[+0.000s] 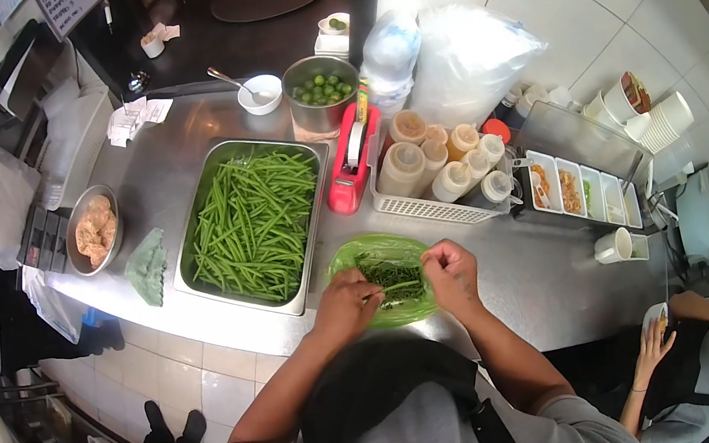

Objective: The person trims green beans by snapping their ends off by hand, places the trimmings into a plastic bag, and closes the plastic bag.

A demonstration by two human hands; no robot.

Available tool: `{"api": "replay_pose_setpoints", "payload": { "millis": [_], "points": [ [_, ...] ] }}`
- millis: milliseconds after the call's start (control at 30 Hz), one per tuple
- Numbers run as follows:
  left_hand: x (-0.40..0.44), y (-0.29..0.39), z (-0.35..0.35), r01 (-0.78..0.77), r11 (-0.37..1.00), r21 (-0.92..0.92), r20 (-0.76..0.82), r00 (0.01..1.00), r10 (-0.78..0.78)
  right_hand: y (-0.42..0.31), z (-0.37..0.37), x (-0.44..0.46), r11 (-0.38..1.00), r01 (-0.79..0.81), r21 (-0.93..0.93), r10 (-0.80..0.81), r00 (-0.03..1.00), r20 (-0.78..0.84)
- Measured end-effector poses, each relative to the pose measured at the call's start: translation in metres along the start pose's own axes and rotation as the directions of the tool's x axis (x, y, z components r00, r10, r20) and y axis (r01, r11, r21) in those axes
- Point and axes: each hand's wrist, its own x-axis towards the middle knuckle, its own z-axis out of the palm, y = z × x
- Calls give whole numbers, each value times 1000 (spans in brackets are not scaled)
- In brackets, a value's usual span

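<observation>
Over a green plastic bag (395, 313) at the counter's front edge, my left hand (348, 304) pinches one end of a green bean (399, 287). My right hand (452, 274) is at the bag's right side with its fingers closed; what they hold is too small to make out. Small green trimmings (390, 270) lie inside the open bag. Left of the bag, a deep metal tray (295, 306) is heaped with long green beans (256, 225).
A red tape dispenser (349, 186) and a white basket (438, 211) of squeeze bottles stand behind the bag. A metal bowl (116, 224) and green cloth (148, 267) lie left. A co-worker's hand (652, 356) holds a small dish at lower right.
</observation>
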Motion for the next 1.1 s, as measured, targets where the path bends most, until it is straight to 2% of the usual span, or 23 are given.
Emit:
{"api": "replay_pose_setpoints", "payload": {
  "millis": [33,67,100,133,167,200,267,300,367,400,533,600,633,733,767,833,867,900,967,1000,1033,1067,1100],
  "points": [
    [-1,1,1,-2,1000,2,2,1000,2,-2,0,5,969,-149,198,156,987,-24],
    [-2,2,3,176,965,-195,37,984,-172,-5,-6,8,969,-159,191,156,987,31],
    [-1,2,3,345,860,-376,106,938,-331,-4,-9,8,968,-159,193,157,987,28],
    [-1,1,4,345,861,-375,106,938,-329,-3,-12,8,987,-151,62,137,972,190],
    [0,-1,4,401,726,-559,110,904,-414,-2,-13,6,991,-118,-68,134,927,350],
    [1,-3,5,425,552,-717,131,861,-492,-4,-12,4,991,-117,-67,133,927,352],
    [3,-10,1,415,505,-757,152,864,-481,-9,-8,-3,926,112,-360,59,899,433],
    [4,-13,1,407,455,-792,177,866,-467,-6,-4,-5,926,116,-359,57,898,437],
    [2,-14,4,374,440,-816,157,876,-456,5,4,-10,988,-143,-61,155,885,440],
    [1,-14,5,344,424,-838,142,887,-439,3,8,-12,981,-196,-7,178,872,456],
    [3,-7,9,367,440,-819,167,887,-430,-7,11,-15,974,-207,-88,224,851,476],
    [2,-4,11,360,467,-808,150,891,-428,-3,15,-17,993,-26,-115,66,933,355],
    [1,-3,12,358,470,-807,143,890,-432,-3,16,-17,994,-22,-111,61,930,361],
    [0,6,13,266,592,-761,-8,908,-418,-3,24,-15,982,-181,54,165,959,229],
    [1,10,13,266,596,-758,-17,905,-425,-3,26,-13,982,-179,58,160,957,240],
    [3,20,9,22,808,-589,-281,931,-231,-9,27,-8,866,-435,247,376,892,252],
    [2,24,5,35,795,-606,-252,939,-234,-13,27,-7,808,-492,325,435,869,235],
    [1,24,4,35,795,-605,-253,939,-234,-11,26,-4,808,-492,325,434,869,236],
    [3,22,1,-75,865,-495,-347,931,-118,-3,21,1,652,-533,539,473,842,259],
    [3,18,-3,-74,863,-499,-343,932,-118,-5,18,3,623,-530,575,472,841,264],
    [2,11,-9,13,822,-569,-356,898,-261,-1,14,4,623,-530,576,477,840,258],
    [2,2,-17,92,765,-638,-354,846,-397,5,9,5,683,-516,517,442,855,269],
    [4,-11,-28,70,813,-579,-441,811,-384,8,5,5,739,-497,455,409,868,284]
  ]
}}
